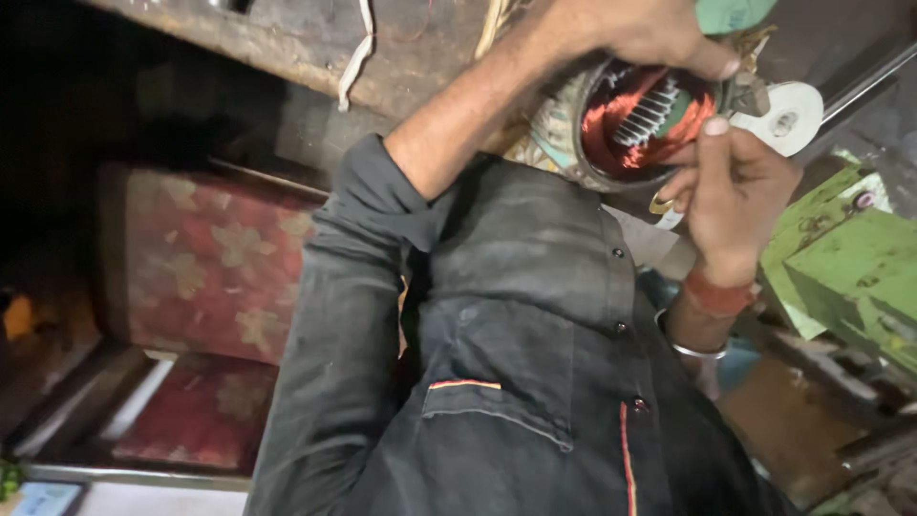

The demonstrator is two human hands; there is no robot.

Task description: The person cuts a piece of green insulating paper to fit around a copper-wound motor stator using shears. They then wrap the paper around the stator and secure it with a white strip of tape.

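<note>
At stator [642, 124] rim: left hand [659, 33] pinching edge; right hand [734, 186] half-curled, fingertips touching it.

The view is inverted: a person in a dark buttoned shirt [516, 315] works at a round motor stator [635, 119] with copper-red windings and a pale slotted core showing inside its metal housing. The right hand [740, 186], wearing a red thread band and a metal bangle at the wrist, has fingers at the stator's rim, while the left hand [650, 33] presses on the opposite edge. A green metal machine part [850, 263] sits just beside the right wrist, and a red floral cushion [205, 258] lies well apart.
</note>
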